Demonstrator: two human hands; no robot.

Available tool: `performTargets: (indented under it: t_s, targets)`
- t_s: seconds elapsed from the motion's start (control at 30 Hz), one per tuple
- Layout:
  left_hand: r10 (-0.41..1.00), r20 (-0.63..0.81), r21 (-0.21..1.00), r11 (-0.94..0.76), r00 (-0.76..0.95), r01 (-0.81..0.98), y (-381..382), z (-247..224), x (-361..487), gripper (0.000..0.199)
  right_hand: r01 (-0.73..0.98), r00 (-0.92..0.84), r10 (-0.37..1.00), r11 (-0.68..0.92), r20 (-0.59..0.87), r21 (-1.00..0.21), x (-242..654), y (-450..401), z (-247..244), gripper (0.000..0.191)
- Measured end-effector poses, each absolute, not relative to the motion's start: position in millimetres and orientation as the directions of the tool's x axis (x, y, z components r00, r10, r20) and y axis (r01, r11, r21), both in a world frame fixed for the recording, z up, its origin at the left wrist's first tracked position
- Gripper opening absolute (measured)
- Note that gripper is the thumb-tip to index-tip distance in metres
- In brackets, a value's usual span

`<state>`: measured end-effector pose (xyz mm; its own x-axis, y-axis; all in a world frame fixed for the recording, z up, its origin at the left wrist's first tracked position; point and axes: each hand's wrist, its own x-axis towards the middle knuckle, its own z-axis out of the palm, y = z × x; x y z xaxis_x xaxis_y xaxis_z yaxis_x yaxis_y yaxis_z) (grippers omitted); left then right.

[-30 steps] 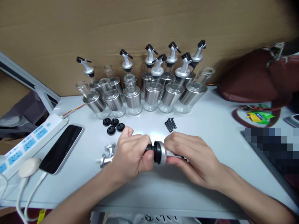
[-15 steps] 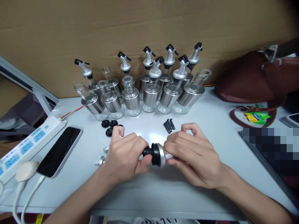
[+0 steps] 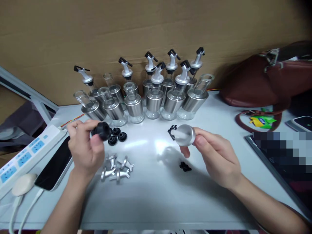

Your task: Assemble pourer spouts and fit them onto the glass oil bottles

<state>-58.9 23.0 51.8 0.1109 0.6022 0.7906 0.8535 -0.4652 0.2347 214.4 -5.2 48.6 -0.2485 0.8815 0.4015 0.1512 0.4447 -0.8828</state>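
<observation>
My left hand (image 3: 85, 148) is raised at the left, its fingers closed around a black rubber stopper (image 3: 103, 131). Opposite it, my right hand (image 3: 216, 156) pinches a silver pourer spout (image 3: 185, 135) by its round base; the narrow end points left. Several black stoppers (image 3: 117, 136) lie just right of my left hand. Below them, loose silver spouts (image 3: 118, 174) rest in a group on the white table (image 3: 151, 198). Small black levers (image 3: 172, 132) show behind the held spout, partly hidden. More small black parts (image 3: 185, 166) lie below my right hand.
Glass bottles with steel bands (image 3: 135, 105) stand in rows at the back, several capped with pourers. At left are a power strip (image 3: 26, 156), a phone (image 3: 52, 169) and a white charger (image 3: 24, 184). A brown bag (image 3: 253, 79) and a dark device (image 3: 275, 169) occupy the right.
My hands have moved apart. The black stopper, joined to the silver spout before, is now separate in my left hand, while the spout stays in my right hand. The loose spouts are now uncovered.
</observation>
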Motion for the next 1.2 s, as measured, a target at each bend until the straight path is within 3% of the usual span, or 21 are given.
performTargets:
  t_s: [0.07, 0.23, 0.37, 0.43, 0.77, 1.03, 1.2]
  targets:
    - [0.689, 0.712, 0.236, -0.419, 0.138, 0.877, 29.2, 52.3, -63.5, 0.01, 0.158, -0.214, 0.903, 0.409, 0.373, -0.899, 215.4, -4.1, 47.4, 0.03]
    - [0.881, 0.466, 0.279, -0.236, 0.083, 0.931, 34.0, 58.2, -58.7, 0.017, 0.204, -0.274, 0.897, 0.406, 0.346, -0.891, 214.8, -2.4, 47.2, 0.029]
    - [0.989, 0.115, 0.227, -0.122, 0.098, 0.966, 36.2, 57.1, -58.6, 0.019, 0.236, -0.291, 0.898, 0.402, 0.33, -0.885, 214.4, -1.5, 47.5, 0.03]
    - [0.995, 0.013, 0.227, -0.095, 0.095, 0.969, 37.0, 56.2, -58.6, 0.02, 0.25, -0.296, 0.895, 0.409, 0.332, -0.878, 214.1, -1.3, 47.7, 0.031]
    - [0.996, -0.011, 0.204, -0.083, 0.087, 0.975, 37.8, 48.5, -57.3, 0.016, 0.333, -0.313, 0.895, 0.418, 0.319, -0.846, 211.5, 1.8, 50.5, 0.031]
    - [0.993, 0.017, 0.155, -0.122, 0.12, 0.98, 36.1, 45.5, -55.5, 0.018, 0.479, -0.453, 0.872, 0.415, 0.187, -0.774, 203.3, -1.8, 47.2, 0.022]
    - [0.999, -0.019, 0.283, -0.028, 0.035, 0.959, 36.4, 48.8, -52.7, 0.013, 0.538, -0.61, 0.784, 0.517, 0.116, -0.665, 192.7, -6.5, 34.8, 0.023]
